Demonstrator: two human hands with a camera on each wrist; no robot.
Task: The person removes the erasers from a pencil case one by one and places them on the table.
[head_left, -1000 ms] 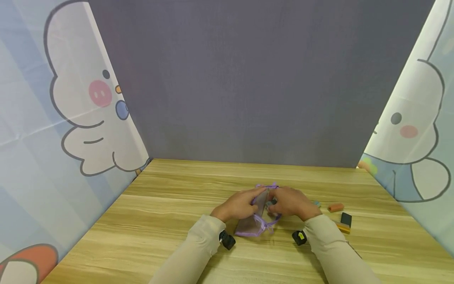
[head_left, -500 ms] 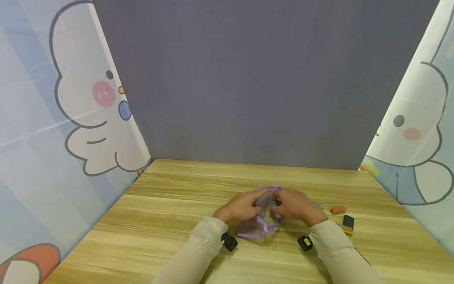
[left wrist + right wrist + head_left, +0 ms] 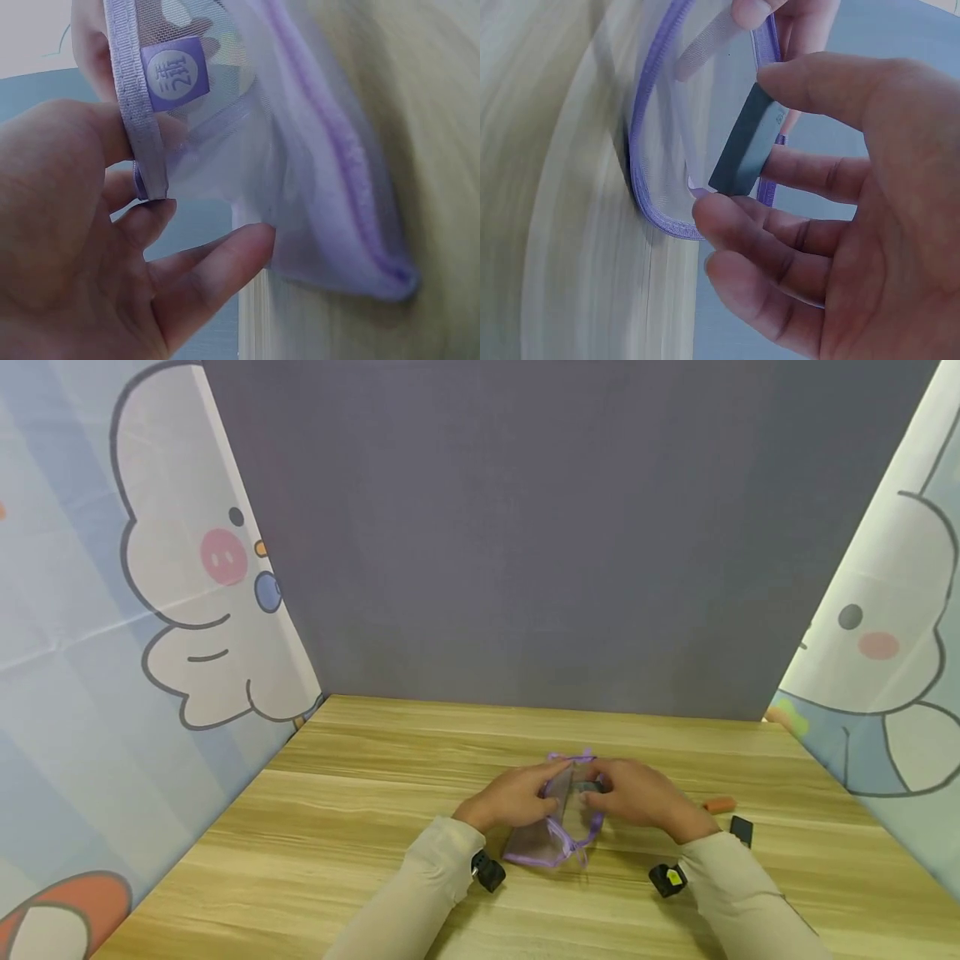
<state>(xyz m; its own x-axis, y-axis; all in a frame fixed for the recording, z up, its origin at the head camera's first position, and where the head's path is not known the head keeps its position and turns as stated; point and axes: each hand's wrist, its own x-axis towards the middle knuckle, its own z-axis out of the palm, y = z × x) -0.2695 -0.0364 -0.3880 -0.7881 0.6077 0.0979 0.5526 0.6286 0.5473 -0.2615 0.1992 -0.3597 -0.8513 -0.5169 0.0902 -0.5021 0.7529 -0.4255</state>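
A purple-trimmed mesh pouch (image 3: 531, 846) stands on the table with its mouth turned toward the right hand. My left hand (image 3: 517, 795) grips its rim; in the left wrist view, the fingers (image 3: 124, 135) are bent around the purple band beside a square label (image 3: 175, 73). At the pouch's mouth, my right hand (image 3: 637, 795) pinches a dark grey-green rectangular block (image 3: 750, 142) between thumb and fingers. The block is tilted and overlaps the pouch opening (image 3: 656, 217) in the right wrist view. From the head view, the fingers cover part of the block.
On the table right of the right hand lie an orange piece (image 3: 719, 805) and a small black piece (image 3: 741, 830), near the right sleeve. A dark grey panel (image 3: 495, 543) closes off the back, with printed cartoon curtains (image 3: 202, 635) at both sides.
The right hand has shifted slightly right, and its forearm now hides the teal and yellow pieces seen earlier. The left hand keeps its hold on the pouch. The head view has shifted a little.
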